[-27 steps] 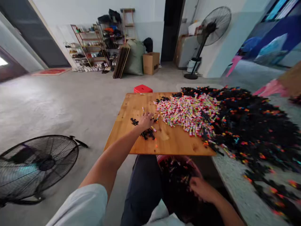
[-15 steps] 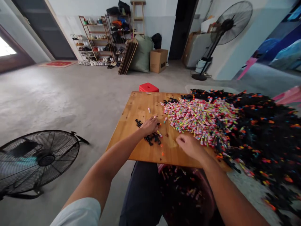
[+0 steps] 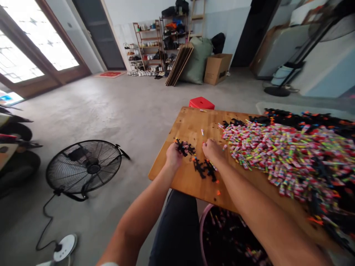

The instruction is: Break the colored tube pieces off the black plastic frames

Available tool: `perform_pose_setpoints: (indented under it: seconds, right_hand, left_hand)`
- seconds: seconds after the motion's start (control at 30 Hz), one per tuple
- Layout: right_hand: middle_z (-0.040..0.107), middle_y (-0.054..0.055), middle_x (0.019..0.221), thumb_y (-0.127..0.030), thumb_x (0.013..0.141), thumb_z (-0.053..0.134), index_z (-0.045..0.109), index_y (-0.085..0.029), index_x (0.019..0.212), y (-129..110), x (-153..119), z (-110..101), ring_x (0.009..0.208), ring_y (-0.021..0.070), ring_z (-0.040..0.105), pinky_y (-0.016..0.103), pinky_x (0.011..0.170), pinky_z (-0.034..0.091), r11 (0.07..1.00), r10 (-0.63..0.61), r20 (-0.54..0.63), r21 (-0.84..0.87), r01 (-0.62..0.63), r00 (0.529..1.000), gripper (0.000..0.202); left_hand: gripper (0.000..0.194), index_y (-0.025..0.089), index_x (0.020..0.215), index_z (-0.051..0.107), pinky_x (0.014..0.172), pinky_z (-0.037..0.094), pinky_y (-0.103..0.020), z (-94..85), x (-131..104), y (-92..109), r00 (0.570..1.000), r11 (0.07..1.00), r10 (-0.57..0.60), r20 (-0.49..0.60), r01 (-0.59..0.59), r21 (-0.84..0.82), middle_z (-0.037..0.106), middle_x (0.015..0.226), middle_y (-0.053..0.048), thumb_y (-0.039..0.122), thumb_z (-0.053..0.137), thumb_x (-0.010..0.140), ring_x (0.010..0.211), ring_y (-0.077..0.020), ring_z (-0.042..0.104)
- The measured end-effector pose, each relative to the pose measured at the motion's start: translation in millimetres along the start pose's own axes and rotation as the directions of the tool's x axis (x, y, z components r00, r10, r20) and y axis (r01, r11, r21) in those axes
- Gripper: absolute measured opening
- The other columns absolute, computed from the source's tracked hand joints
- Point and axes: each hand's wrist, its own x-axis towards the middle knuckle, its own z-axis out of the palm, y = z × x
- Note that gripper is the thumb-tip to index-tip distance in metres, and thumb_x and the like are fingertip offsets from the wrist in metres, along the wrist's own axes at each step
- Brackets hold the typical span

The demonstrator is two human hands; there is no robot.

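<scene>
Left hand (image 3: 174, 155) closed on a black plastic piece (image 3: 182, 147) above the table (image 3: 191, 125); right hand (image 3: 212, 149), loosely curled and empty, nearer the loose black pieces (image 3: 205, 168) lying toward the person.

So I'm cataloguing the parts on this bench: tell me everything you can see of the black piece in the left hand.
The black piece looks like a small, matte plastic frame with short prongs branching off a spine. The left hand pinches it at its lower end, lifted just above the wooden board near the board's left edge. Similar black pieces lie loose on the board beside it. Finer detail is too small to make out.
</scene>
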Motion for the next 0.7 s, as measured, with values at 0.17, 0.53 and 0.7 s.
perform_pose_setpoints:
  seconds: [0.17, 0.53, 0.7]
  right_hand:
    - [0.076, 0.008, 0.086, -0.057, 0.1, 0.053, 0.066, -0.019, 0.104, 6, -92, -7, 0.065, 0.0191, 0.067, 0.028, 0.057, 0.05, 0.742, -0.137, 0.008, 0.663, 0.098, 0.99, 0.04]
    - [0.065, -0.003, 0.069, -0.057, 0.089, 0.073, 0.066, -0.021, 0.103, 23, -222, -44, 0.049, 0.0104, 0.053, 0.022, 0.045, 0.044, 0.305, -0.024, -0.078, 0.949, 0.081, 0.997, 0.04]
    - [0.065, -0.003, 0.068, -0.056, 0.084, 0.078, 0.067, -0.02, 0.1, 41, -245, -56, 0.049, 0.0105, 0.054, 0.022, 0.045, 0.046, 0.233, 0.08, -0.068, 0.971, 0.048, 0.995, 0.041]
  left_hand:
    - [0.016, 0.014, 0.088, 0.063, 0.045, 0.038, -0.02, 19.7, -36, -2, 0.996, 0.963, -0.084, -0.022, 0.076, -0.257, 0.067, 0.078, -0.007, 0.02, 0.053, 0.076, 0.057, -0.0118, 0.059]
    - [0.023, 0.018, 0.092, 0.062, 0.039, 0.026, -0.021, 80.1, -126, -44, 0.981, 0.911, -0.118, 0.152, 0.167, -0.376, 0.058, 0.074, 0.0, 0.021, 0.06, 0.069, 0.05, -0.0094, 0.047]
    - [0.017, 0.019, 0.089, 0.06, 0.042, 0.027, -0.022, 97.2, -155, -49, 0.973, 0.948, -0.134, 0.186, 0.181, -0.263, 0.06, 0.077, -0.001, 0.023, 0.057, 0.073, 0.054, -0.0099, 0.047]
